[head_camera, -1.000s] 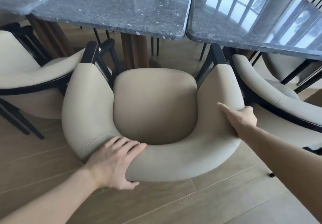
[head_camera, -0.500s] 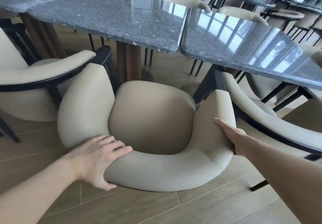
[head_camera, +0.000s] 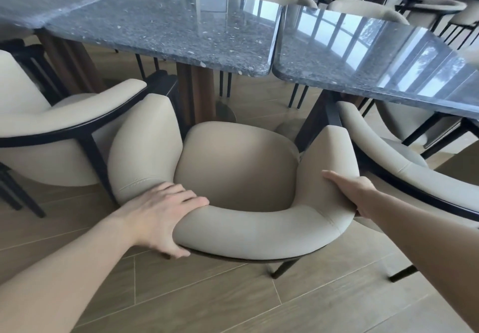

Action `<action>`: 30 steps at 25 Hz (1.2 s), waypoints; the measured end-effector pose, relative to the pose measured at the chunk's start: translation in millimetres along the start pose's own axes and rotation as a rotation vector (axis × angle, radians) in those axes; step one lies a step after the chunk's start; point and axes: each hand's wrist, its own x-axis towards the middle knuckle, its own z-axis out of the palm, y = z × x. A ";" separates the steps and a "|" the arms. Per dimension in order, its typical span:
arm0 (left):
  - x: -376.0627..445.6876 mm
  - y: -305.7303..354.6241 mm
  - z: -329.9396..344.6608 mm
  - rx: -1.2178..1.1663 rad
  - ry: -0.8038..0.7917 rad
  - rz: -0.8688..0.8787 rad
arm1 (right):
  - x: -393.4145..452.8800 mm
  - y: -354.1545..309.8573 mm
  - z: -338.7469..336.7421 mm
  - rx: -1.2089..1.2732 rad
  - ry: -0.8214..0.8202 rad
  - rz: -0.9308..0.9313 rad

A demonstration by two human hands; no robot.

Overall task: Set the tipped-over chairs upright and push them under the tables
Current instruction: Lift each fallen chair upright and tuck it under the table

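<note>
A beige upholstered armchair with black legs stands upright in front of me, its seat facing two dark speckled stone tables that meet above it. My left hand grips the curved backrest at its left bend, fingers over the top and thumb under the rim. My right hand holds the outer side of the right armrest, fingers wrapped round its edge. The front of the chair's arms lies near the table edge, beside the brown table pedestal.
A matching chair stands close on the left, and another matching chair on the right, both flanking the one I hold. The second table extends to the right. More chairs and tables fill the background. Wooden plank floor lies underfoot.
The chair has slid forward toward the tables between its two neighbours. Both hands kept their hold on it, and my view has lifted to show more of the room.
</note>
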 end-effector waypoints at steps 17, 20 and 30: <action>61.7 -32.5 -21.5 -0.070 -0.036 -0.040 | -20.7 -11.6 45.9 -0.758 0.173 -0.728; 63.2 -27.6 -25.7 -0.077 -0.057 -0.073 | -45.9 -4.7 59.1 -0.875 0.028 -0.882; 61.7 -13.1 -10.5 0.109 0.096 -0.067 | -73.8 -2.5 86.0 -1.295 -0.086 -1.228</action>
